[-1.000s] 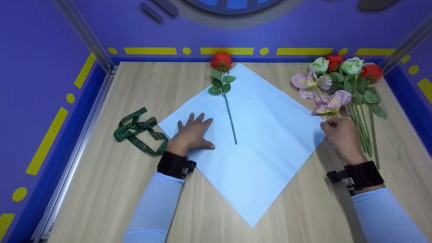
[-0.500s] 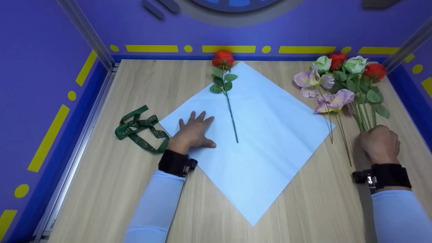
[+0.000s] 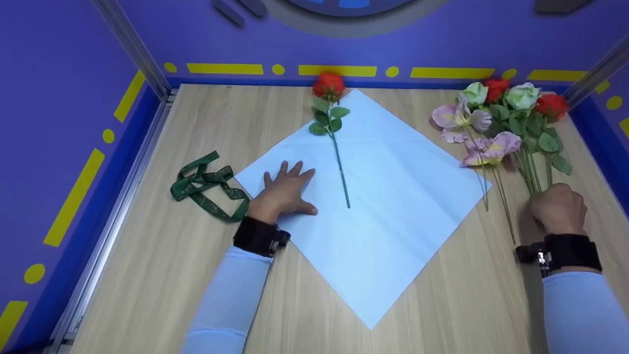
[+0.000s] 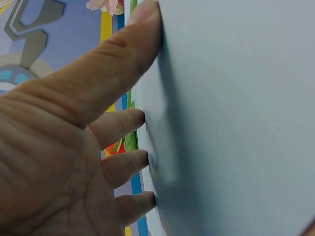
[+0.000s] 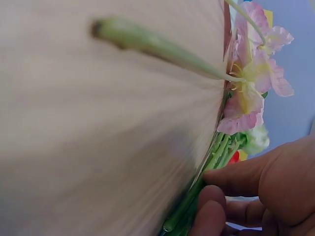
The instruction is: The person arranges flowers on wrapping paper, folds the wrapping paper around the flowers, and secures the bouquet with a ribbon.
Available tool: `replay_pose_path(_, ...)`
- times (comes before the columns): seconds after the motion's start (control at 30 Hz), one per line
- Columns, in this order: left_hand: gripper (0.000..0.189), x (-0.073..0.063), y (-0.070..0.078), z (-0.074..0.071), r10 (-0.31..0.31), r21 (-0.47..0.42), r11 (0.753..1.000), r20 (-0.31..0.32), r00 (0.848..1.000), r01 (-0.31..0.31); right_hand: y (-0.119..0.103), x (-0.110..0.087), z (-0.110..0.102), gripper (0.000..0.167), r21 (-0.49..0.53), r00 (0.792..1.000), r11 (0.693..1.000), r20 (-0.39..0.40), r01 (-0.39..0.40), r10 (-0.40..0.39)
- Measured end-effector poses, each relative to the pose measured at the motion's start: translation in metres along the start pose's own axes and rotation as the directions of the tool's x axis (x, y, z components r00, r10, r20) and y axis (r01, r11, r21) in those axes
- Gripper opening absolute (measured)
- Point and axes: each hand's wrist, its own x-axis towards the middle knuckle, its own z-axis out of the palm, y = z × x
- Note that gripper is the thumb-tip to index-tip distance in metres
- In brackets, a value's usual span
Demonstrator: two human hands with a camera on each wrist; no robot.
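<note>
My left hand point(image 3: 284, 191) lies with spread fingers on a light blue square of wrapping sheet point(image 3: 388, 221), pressing its left side. In the left wrist view the fingertips point(image 4: 135, 201) meet the sheet. A single red rose point(image 3: 329, 86) with a long stem lies across the sheet's upper left. At the far right, my right hand point(image 3: 559, 209) is curled over the lower stems of a bunch of red and pale green roses point(image 3: 522, 96). The right wrist view shows thumb and fingers gripping the green stems point(image 5: 187, 204); the palm side is partly hidden.
Two pale purple flowers point(image 3: 494, 147) lie left of the rose bunch, their thin stems crossing the sheet's right corner. A tangled green ribbon point(image 3: 211, 182) rests left of the sheet. Blue panels point(image 3: 275, 37) border the wooden table point(image 3: 467, 295) at back and sides.
My right hand has moved right, from the sheet's right corner by the purple flowers to the rose stems. The purple flowers' stems now show uncovered. My left hand has stayed on the sheet.
</note>
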Motion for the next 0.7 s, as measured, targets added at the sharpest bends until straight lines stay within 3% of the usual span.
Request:
replay_pose_path(0.37, 0.107, 0.001, -0.001, 0.002, 0.005, 0.014, 1.0, -0.008, 1.0, -0.004, -0.002, -0.001, -0.004, 0.028, 0.024, 0.998, 1.0, -0.061, -0.004, 0.006)
replay_pose_path(0.57, 0.107, 0.0, 0.0, 0.002, 0.004, 0.013, 1.0, -0.009, 1.0, -0.004, -0.017, -0.003, -0.011, 0.043, 0.044, 0.985, 0.999, -0.171, 0.017, -0.01)
replay_pose_path(0.7, 0.107, 0.001, 0.0, 0.001, 0.007, 0.016, 1.0, -0.007, 1.0, -0.007, -0.04, -0.007, -0.009, 0.044, 0.076, 0.962, 0.994, -0.267, 0.072, -0.05)
